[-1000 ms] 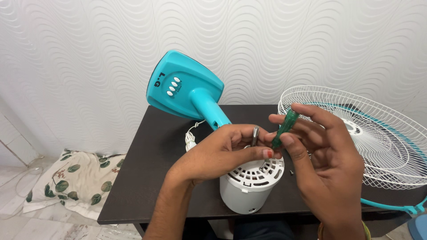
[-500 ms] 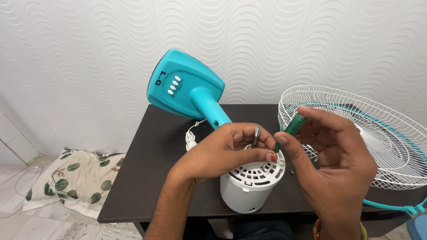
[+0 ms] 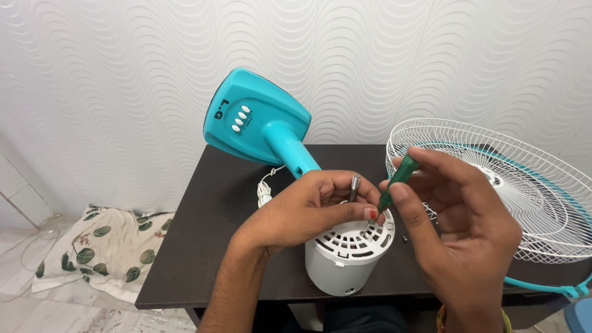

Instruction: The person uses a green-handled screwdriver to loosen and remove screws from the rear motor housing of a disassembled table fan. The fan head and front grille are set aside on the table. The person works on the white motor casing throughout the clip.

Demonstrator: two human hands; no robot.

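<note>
Head cam view: the left hand [image 3: 302, 213] is wrapped over the top of the white motor housing [image 3: 345, 262], which sits near the front edge of the dark desk [image 3: 203, 246], fingers closed on it beside the metal shaft [image 3: 354, 187]. The right hand [image 3: 459, 231] pinches a green screwdriver [image 3: 398, 180], tip down at the housing's vents. The teal fan base [image 3: 256, 123] leans at the back edge, and the wire grille [image 3: 524, 185] is over the right edge.

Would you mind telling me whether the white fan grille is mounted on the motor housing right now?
No: the white fan grille lies flat on the dark table, apart from the white motor housing under the hands.
</note>
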